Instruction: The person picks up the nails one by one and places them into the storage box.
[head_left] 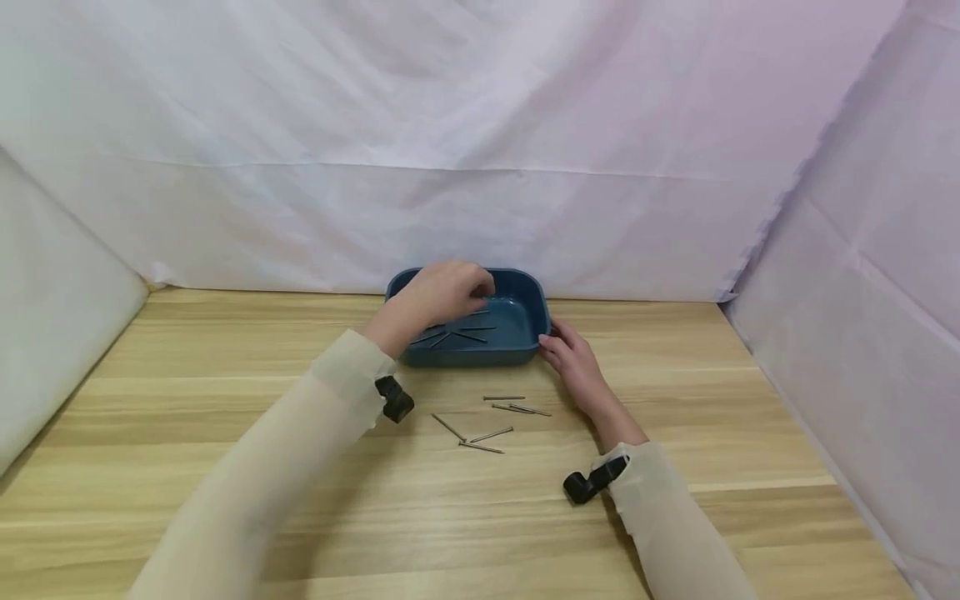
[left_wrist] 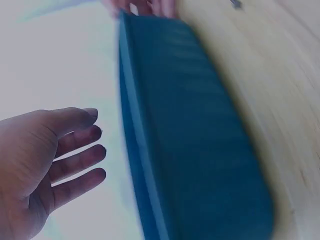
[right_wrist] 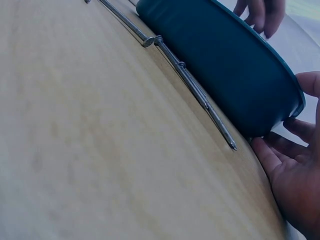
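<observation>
A dark blue tray (head_left: 525,312) stands at the back middle of the wooden table, with a few nails (head_left: 452,333) lying in it. My left hand (head_left: 457,287) hovers over the tray's left half; in the left wrist view this hand (left_wrist: 75,145) has loose, spread fingers and holds nothing beside the tray (left_wrist: 195,140). My right hand (head_left: 566,350) rests on the table and touches the tray's right front corner. In the right wrist view the tray (right_wrist: 225,65) has my right hand (right_wrist: 295,150) against it, fingers at its wall and thumb by the rim. Several loose nails (head_left: 487,425) lie in front of the tray, also seen as nails (right_wrist: 192,85).
White cloth walls close in the table (head_left: 187,417) at the back, left and right. Black wrist cameras sit on both sleeves (head_left: 393,398) (head_left: 592,482). Bare wood stretches left and right of the tray and toward the front edge.
</observation>
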